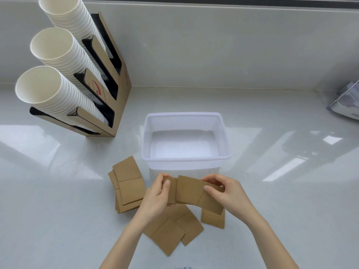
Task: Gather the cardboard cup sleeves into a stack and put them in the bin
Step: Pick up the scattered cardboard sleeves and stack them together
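Observation:
Both hands hold a small fan of brown cardboard cup sleeves [191,192] just in front of the bin. My left hand [158,199] pinches their left end and my right hand [228,193] pinches their right end. A white translucent plastic bin [186,158] stands behind them with nothing in it. A loose pile of sleeves [127,184] lies on the counter to the left of my hands. More sleeves [172,232] lie flat under my wrists, and one sleeve [212,220] lies under my right hand.
A cardboard cup holder [108,105] with three slanted stacks of white paper cups [58,55] stands at the back left. A clear plastic object [347,101] sits at the right edge. The grey counter meets a wall at the back.

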`<control>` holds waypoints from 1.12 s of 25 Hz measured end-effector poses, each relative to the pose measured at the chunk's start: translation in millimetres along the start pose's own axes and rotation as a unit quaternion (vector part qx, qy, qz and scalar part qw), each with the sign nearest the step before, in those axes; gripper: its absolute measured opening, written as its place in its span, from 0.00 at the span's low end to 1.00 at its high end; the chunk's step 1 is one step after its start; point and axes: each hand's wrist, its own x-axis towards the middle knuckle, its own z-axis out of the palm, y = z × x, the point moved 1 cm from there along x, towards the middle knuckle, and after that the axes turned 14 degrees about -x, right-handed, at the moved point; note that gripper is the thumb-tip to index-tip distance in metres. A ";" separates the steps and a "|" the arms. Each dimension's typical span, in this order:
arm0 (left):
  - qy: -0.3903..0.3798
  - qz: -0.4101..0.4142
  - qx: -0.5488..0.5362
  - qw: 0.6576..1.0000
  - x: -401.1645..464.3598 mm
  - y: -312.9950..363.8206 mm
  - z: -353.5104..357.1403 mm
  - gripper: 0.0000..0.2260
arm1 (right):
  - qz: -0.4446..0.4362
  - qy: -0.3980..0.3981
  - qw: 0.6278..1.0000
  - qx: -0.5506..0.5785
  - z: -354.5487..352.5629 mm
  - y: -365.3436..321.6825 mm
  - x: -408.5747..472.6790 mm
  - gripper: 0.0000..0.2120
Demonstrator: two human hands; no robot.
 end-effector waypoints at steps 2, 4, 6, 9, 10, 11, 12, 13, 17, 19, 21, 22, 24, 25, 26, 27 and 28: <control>-0.010 -0.006 -0.012 1.000 -3.4 2.5 4.7 0.06 | -0.004 0.006 1.000 -0.007 3.8 -2.9 3.7 0.08; -0.021 -0.009 -0.022 1.000 -5.6 3.3 7.9 0.02 | -0.014 0.023 0.999 -0.020 8.1 -6.3 7.5 0.08; -0.027 -0.011 -0.019 0.999 -5.8 1.4 8.5 0.03 | -0.023 0.036 0.999 -0.034 12.7 -9.8 10.0 0.08; -0.020 -0.015 -0.021 0.999 -6.2 -0.9 8.3 0.07 | -0.033 0.042 0.997 -0.056 19.2 -11.4 12.2 0.08; -0.019 -0.016 -0.024 0.999 -6.6 -1.5 8.0 0.07 | -0.036 0.044 0.997 -0.059 20.4 -11.0 12.3 0.08; -0.016 -0.016 -0.026 0.999 -7.1 -2.1 7.1 0.07 | -0.036 0.049 0.997 -0.054 21.1 -9.9 12.3 0.07; -0.010 -0.014 -0.024 1.000 -7.4 -1.8 5.9 0.07 | -0.030 0.058 0.997 -0.045 21.1 -8.0 11.9 0.06; -0.001 -0.011 -0.019 1.000 -7.5 -1.2 4.3 0.07 | -0.016 0.071 0.997 -0.039 20.5 -4.4 11.6 0.06; 0.036 0.000 0.017 0.999 -6.3 -0.4 -3.6 0.08 | 0.123 0.081 0.981 -0.124 17.6 21.6 6.7 0.16; 0.049 0.002 0.034 0.998 -6.4 -0.1 -6.2 0.09 | 0.207 0.022 0.949 -0.238 22.8 30.1 3.5 0.29; 0.056 0.005 0.042 0.998 -7.3 1.1 -6.1 0.09 | 0.249 -0.002 0.923 -0.293 31.5 29.5 1.1 0.35; 0.058 0.008 0.044 0.997 -8.1 2.4 -5.1 0.08 | 0.256 0.000 0.918 -0.304 35.4 27.8 0.7 0.36; 0.058 0.011 0.050 0.997 -9.3 3.9 -4.2 0.08 | 0.258 0.007 0.912 -0.318 40.8 25.5 2.2 0.36; 0.057 0.010 0.050 0.997 -9.3 4.5 -4.3 0.08 | 0.260 0.008 0.912 -0.318 42.3 24.9 3.9 0.36; 0.057 0.008 0.049 0.997 -9.1 4.7 -4.3 0.08 | 0.263 0.008 0.912 -0.315 43.1 24.6 5.1 0.36; 0.057 0.004 0.049 0.997 -8.5 4.5 -4.3 0.08 | 0.264 0.010 0.913 -0.311 43.4 24.0 6.1 0.35; 0.057 0.001 0.050 0.997 -7.8 4.4 -4.1 0.08 | 0.263 0.013 0.916 -0.304 43.6 23.3 6.8 0.34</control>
